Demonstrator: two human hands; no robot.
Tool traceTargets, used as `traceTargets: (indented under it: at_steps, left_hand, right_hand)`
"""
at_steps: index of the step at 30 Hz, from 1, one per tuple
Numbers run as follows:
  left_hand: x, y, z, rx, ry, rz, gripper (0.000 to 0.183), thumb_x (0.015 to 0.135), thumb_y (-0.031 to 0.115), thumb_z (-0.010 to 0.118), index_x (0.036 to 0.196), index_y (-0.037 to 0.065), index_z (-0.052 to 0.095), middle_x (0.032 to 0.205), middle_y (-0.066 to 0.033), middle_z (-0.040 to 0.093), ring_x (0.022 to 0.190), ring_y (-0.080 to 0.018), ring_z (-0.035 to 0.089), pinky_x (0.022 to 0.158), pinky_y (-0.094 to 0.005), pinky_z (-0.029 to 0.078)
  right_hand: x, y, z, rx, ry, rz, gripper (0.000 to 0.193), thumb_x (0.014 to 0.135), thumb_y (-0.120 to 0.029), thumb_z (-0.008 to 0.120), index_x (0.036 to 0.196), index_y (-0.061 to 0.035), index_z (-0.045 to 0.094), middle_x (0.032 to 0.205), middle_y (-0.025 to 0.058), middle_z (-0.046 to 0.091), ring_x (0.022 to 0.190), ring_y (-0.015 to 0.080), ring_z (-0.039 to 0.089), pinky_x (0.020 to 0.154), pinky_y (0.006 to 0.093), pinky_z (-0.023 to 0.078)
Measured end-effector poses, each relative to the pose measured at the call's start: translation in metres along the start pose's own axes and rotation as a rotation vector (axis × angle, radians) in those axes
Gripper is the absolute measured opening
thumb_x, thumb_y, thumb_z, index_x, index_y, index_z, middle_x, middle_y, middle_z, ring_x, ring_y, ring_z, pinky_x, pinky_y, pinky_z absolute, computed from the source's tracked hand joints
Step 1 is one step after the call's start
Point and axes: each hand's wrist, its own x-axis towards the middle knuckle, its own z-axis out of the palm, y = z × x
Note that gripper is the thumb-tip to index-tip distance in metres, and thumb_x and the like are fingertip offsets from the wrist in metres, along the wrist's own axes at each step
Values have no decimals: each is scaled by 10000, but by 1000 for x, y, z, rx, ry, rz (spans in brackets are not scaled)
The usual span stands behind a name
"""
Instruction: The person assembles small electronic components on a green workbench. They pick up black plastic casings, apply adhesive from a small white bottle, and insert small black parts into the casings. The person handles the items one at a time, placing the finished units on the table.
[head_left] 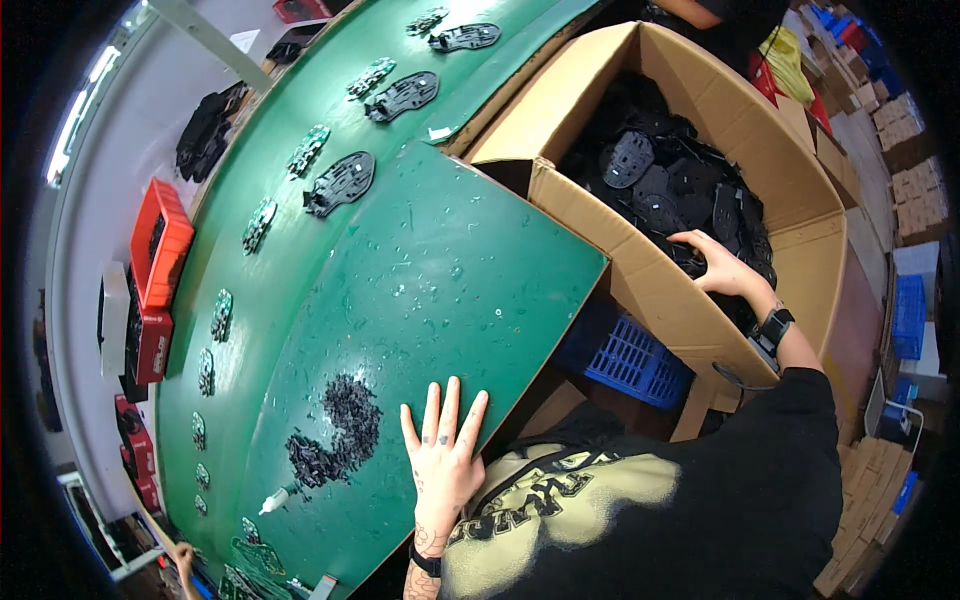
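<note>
My left hand (445, 462) lies flat with fingers spread on the green tabletop (470, 250), close to its near edge. It holds nothing. On the right, my right hand (720, 268) reaches into a large cardboard box (800, 250) full of black plastic shells (655, 190). Its thumb and fingers are apart, right above or against the shells; I see no part lifted between them. A pile of small black pieces (352, 425) sits left of my left hand, with a small white-tipped bottle (273, 501) beside it.
Along the green surface run several green circuit boards (257, 225), some paired with black shells (340, 184). Red bins (160, 245) stand at the left side. A blue crate (640, 362) is under the box's near side. Another person's arm (688, 12) shows beyond the box.
</note>
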Motion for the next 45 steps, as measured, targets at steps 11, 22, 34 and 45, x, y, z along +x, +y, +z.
traceTargets:
  at_steps: [11,22,34,45]
  left_hand:
    - [-4,-4,1,9,17,51,880,555,58,700,1390,174,449,1502,-154,306,1405,-346,246,1138,-580,98]
    - [-10,-13,-10,-133,79,134,698,740,225,729,1376,128,457,1451,-163,377,1368,-325,324,1108,-583,197]
    - [8,-11,-32,-1410,149,-40,1126,711,252,808,1516,186,24,1539,-157,168,1368,-316,312,1003,-470,437]
    - [-39,-50,-1,-1766,655,-185,994,685,33,805,1461,87,185,1368,-117,398,1246,-232,443,1054,-382,373]
  right_hand:
    - [-2,14,-19,52,-26,-63,876,641,-241,780,1399,-27,397,1395,199,453,1297,286,421,1092,352,309]
    - [-77,-30,-110,700,815,-207,698,748,-211,715,1367,-30,448,1271,113,532,1110,212,556,944,325,460]
    - [6,-242,112,926,202,-426,833,652,-134,748,1400,-8,404,1390,127,449,1265,222,444,1080,352,326]
    - [4,-323,206,1057,-189,-484,875,699,-346,752,1391,-5,340,1301,125,481,1221,215,465,1053,361,354]
